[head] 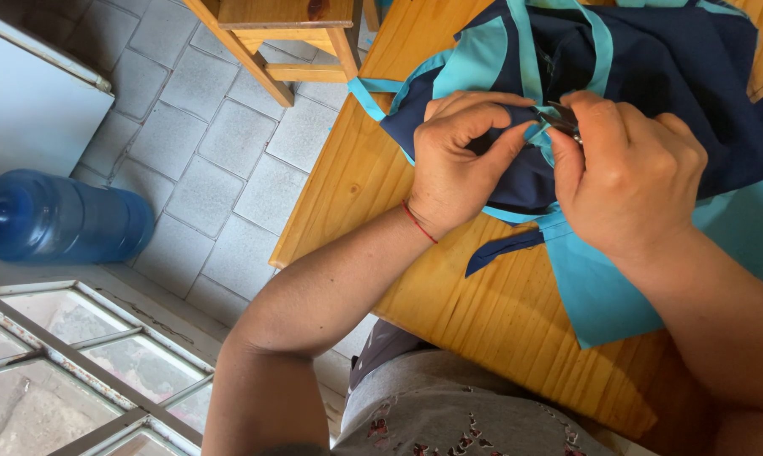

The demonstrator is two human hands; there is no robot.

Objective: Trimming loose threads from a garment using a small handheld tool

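Both hands [461, 160] [622, 173] close together, pinching

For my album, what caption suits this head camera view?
Left hand pinches navy and turquoise fabric on a wooden table while right hand works small metal tool.

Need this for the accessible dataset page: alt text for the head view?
Left hand pinches a navy and turquoise garment on a wooden table while the right hand works a small metal tool at its seam.
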